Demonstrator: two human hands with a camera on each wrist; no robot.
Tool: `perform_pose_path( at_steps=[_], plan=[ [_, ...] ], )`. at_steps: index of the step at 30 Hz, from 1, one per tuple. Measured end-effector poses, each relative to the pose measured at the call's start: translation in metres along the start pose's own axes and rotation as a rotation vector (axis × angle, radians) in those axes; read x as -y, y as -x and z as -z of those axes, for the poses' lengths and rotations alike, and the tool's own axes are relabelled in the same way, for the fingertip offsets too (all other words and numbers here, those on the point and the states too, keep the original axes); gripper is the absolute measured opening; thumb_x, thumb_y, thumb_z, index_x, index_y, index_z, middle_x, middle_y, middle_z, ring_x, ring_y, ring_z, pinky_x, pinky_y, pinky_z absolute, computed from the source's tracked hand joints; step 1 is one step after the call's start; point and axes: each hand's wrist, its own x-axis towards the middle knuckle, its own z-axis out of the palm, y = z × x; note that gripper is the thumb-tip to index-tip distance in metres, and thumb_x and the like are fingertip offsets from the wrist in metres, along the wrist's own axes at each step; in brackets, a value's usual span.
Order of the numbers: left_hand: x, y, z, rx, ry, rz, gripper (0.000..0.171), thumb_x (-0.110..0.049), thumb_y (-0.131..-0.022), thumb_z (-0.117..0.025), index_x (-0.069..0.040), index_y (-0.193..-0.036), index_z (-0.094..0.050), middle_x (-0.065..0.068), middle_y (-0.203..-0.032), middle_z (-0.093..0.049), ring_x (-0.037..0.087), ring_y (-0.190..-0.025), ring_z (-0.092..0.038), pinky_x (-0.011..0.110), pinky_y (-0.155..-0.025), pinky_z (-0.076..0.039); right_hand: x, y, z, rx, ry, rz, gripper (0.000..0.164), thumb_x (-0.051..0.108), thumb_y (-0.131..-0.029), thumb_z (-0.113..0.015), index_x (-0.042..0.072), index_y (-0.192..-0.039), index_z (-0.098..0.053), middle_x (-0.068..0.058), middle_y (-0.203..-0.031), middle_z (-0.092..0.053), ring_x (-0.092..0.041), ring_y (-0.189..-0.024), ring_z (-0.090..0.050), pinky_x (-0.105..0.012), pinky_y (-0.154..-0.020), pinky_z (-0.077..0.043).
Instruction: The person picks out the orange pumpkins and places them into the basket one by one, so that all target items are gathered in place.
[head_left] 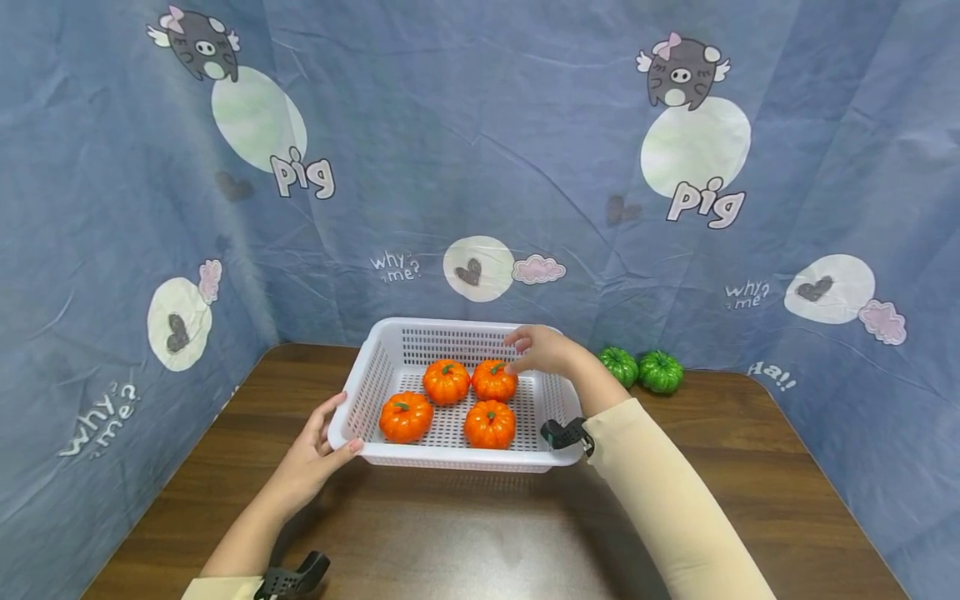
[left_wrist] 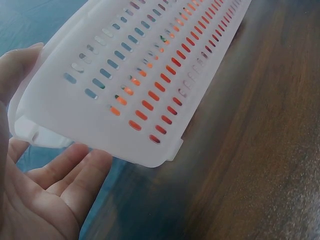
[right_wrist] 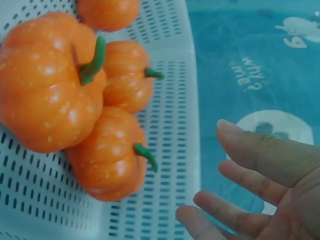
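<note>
A white plastic basket [head_left: 450, 454] with slotted walls holds several orange toy pumpkins [head_left: 406, 417] with green stems. At its front left corner my left hand [head_left: 315, 454] grips the rim, thumb on the front side and fingers along the left end. The left wrist view shows those fingers [left_wrist: 82, 175] against the basket's end wall [left_wrist: 60, 110]. Over the back right part of the basket hovers my right hand [head_left: 543, 350], fingers loosely bent and holding nothing. In the right wrist view, that hand [right_wrist: 265, 185] is apart from the pumpkins [right_wrist: 112, 155].
Two green toy pumpkins [head_left: 661, 372] sit side by side at the back of the brown wooden table [head_left: 480, 533], right of the basket. A blue cloth [head_left: 480, 167] printed with pigs and words hangs behind the table and along its sides.
</note>
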Motion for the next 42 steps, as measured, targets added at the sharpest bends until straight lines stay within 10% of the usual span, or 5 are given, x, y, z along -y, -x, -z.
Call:
perform_pose_path(
  at_steps=[26,42],
  plan=[
    [-0.001,0.002,0.001,-0.006,-0.012,-0.001,0.081,-0.009,-0.095,-0.067,-0.011,-0.158,-0.015,0.030,-0.152,-0.037,0.042,-0.130,-0.046,0.015,-0.089,-0.046,-0.003,0.058,0.005,-0.027,-0.074,0.151,0.058,0.026,-0.090,-0.076,0.005,-0.140,-0.054,-0.023,-0.142,-0.051,-0.043,-0.129,-0.049,-0.050,-0.099,-0.048],
    [-0.002,0.000,-0.002,-0.021,-0.015,0.016,0.082,-0.009,-0.095,-0.068,-0.011,-0.158,-0.016,0.030,-0.149,-0.041,0.038,-0.129,-0.049,0.015,-0.089,-0.045,-0.023,0.094,0.001,-0.261,-0.028,0.255,0.044,0.023,-0.093,-0.071,0.003,-0.132,-0.062,-0.018,-0.131,-0.060,-0.037,-0.117,-0.059,-0.052,-0.096,-0.050]
  ],
)
